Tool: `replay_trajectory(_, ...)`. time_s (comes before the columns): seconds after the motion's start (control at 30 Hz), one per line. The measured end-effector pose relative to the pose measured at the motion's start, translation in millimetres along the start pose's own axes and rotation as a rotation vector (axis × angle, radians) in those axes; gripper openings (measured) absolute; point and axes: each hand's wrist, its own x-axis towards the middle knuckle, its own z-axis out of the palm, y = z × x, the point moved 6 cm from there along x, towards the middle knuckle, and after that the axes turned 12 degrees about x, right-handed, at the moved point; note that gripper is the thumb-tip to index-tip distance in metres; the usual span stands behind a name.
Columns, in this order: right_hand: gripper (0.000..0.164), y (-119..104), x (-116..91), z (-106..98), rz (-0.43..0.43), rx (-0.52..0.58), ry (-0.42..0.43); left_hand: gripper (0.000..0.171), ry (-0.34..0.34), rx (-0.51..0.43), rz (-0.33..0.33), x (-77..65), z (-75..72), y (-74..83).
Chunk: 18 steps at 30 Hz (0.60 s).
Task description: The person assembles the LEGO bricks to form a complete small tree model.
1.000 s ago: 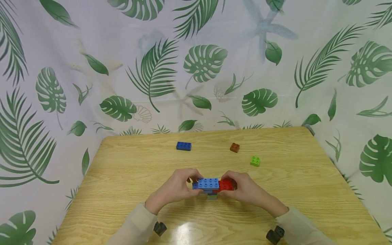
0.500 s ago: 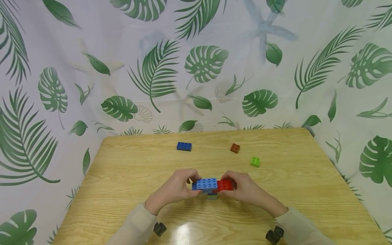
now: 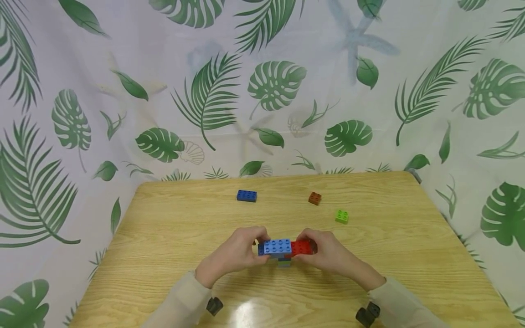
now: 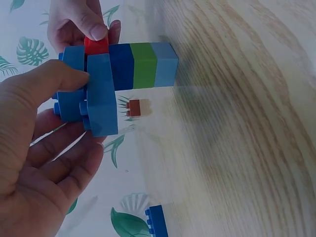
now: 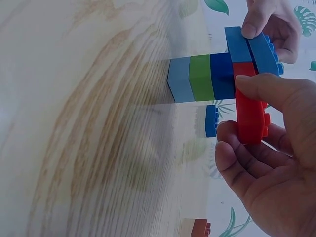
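Note:
A tower of toy building bricks stands upright on the table, its light blue base brick (image 4: 165, 64) under a green brick (image 4: 144, 65) and a dark blue brick (image 4: 121, 67). Above these, a red brick (image 3: 302, 248) juts right and a blue brick (image 4: 102, 96) juts left. A light blue brick (image 3: 277, 246) forms the top, with a thin gap beneath it. My left hand (image 3: 240, 249) pinches the top brick's left end, thumb tip also against the blue brick below. My right hand (image 3: 328, 253) grips the red brick between thumb and fingers.
Farther back on the wooden table (image 3: 184, 218) lie a loose dark blue brick (image 3: 247, 196), a brown brick (image 3: 315, 198) and a lime green brick (image 3: 342, 216). A leaf-patterned cloth (image 3: 229, 155) hangs behind and along both sides.
The top light blue brick has shifted slightly left over the tower. My left fingers have adjusted a little; the right hand keeps its hold on the red brick.

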Motion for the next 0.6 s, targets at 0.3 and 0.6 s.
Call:
replay_trajectory(0.3, 0.032, -2.3, 2.9, -0.7, 0.003, -0.037, 0.007, 0.023, -0.022, 0.023, -0.042, 2.6, -2.7, 0.3)
replay_trajectory(0.6, 0.053, -14.9, 7.3, 11.7, -0.161, -0.039, 0.025, 0.021, -0.034, 0.049, -0.021, 3.7, -3.6, 2.9)
